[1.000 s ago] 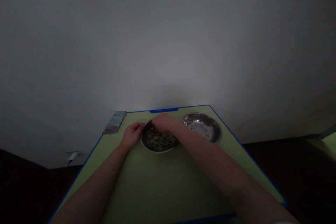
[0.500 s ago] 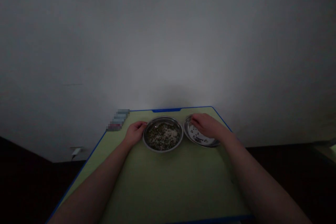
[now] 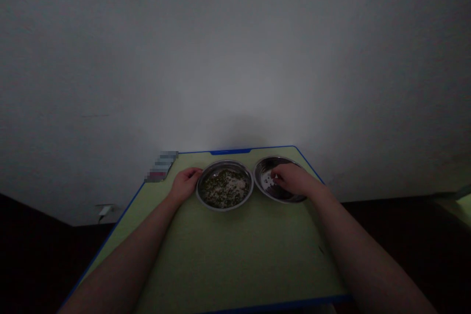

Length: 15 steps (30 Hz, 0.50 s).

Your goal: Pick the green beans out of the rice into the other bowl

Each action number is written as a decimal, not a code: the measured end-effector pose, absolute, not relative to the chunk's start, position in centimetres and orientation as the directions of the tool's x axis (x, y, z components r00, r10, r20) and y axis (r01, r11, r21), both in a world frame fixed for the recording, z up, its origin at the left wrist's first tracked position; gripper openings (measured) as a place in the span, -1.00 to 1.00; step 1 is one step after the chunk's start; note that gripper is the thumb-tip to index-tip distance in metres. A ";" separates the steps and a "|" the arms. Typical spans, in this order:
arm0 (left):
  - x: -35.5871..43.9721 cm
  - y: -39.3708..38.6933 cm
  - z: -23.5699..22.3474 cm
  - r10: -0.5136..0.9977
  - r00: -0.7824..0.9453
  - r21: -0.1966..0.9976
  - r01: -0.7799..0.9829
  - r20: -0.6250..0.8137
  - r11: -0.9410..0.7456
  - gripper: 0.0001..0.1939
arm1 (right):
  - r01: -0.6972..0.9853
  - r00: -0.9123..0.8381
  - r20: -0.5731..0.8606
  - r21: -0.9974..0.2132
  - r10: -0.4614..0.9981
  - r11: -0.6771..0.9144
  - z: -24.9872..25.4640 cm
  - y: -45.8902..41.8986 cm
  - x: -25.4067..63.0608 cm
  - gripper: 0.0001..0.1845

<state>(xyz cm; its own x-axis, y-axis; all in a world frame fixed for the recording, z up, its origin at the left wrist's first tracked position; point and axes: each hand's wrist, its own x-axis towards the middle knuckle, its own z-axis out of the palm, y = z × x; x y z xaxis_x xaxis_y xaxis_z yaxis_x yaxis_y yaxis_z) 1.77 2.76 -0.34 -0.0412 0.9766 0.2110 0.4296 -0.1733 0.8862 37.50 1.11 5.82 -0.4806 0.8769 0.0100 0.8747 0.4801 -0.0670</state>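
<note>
My left hand (image 3: 185, 184) is at the left side of a round metal bowl (image 3: 224, 210), its fingers closed at the rim. Inside lies a mix of green beans and pale grains (image 3: 225, 189). A second metal bowl (image 3: 265, 159) stands close by on the right, with a few small dark bits (image 3: 267, 180) on its bottom. My right hand (image 3: 293, 178) is over and inside this second bowl, fingertips bent down and pinched together near the bits. Whatever is between those fingers is too small to make out.
Both bowls stand on a light green table (image 3: 235, 260) with a blue edge. A blurred flat object (image 3: 162, 167) lies at the table's back left corner. A grey wall (image 3: 235, 59) rises behind, with a white plug (image 3: 105, 210) low on the left.
My right hand has lowered and shifted slightly right within the second bowl. My left hand stays at the first bowl's rim. The whole view has shifted slightly.
</note>
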 end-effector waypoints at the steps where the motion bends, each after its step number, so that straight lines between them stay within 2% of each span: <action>1: 1.8 2.8 -0.4 0.976 -0.038 0.884 0.433 0.215 -0.178 -0.66 | 0.876 -0.476 0.023 -0.071 0.879 0.476 5.9 1.1 37.7 -0.78; 9: 2.2 2.9 -0.4 0.976 -0.054 0.896 0.409 0.213 -0.173 -0.66 | 0.885 -0.450 0.081 -0.092 0.889 0.456 7.8 0.9 37.0 -0.79; 15: 2.5 2.7 -0.2 0.973 -0.047 0.894 0.406 0.226 -0.188 -0.67 | 0.738 -0.672 0.082 0.002 0.736 0.674 9.4 1.9 29.6 -0.74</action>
